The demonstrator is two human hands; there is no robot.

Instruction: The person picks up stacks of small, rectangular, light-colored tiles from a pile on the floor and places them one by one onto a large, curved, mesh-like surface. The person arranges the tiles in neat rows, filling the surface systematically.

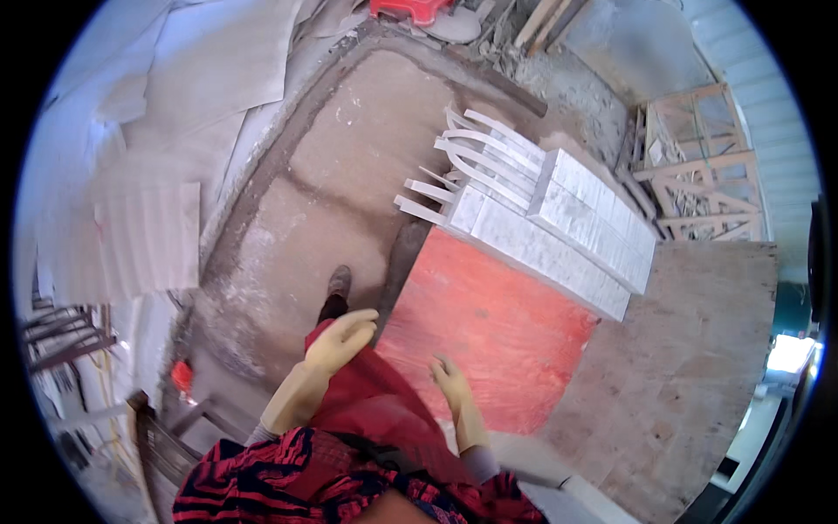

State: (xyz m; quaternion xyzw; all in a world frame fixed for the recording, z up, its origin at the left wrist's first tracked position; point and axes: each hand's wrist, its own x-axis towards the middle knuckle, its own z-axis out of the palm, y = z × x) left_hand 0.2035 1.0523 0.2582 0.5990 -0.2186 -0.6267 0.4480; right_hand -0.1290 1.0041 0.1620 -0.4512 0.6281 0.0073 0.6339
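Note:
Yellow rubber gloves cover both my hands. My left hand [342, 339] is in the air over my red apron [371, 393], fingers stretched out and holding nothing. Above the near left part of a red board [489, 332] is my right hand [449, 377], its fingers apart and nothing visible in it; whether it touches the board I cannot tell. Beyond the hands, along the board's far edge, lies a stepped stack of whitish rectangular blocks [524, 240]. Several pale strips [489, 166], some curved, stick out from its left end. Neither hand touches the stack.
Right of the red board is a brown wooden board [681, 349]. A dusty floor [323, 210] lies to the left, with my shoe [340, 280] on it. Large pale sheets [175, 113] lean at far left. A wooden frame [703, 179] and a red stool [412, 9] are farther off.

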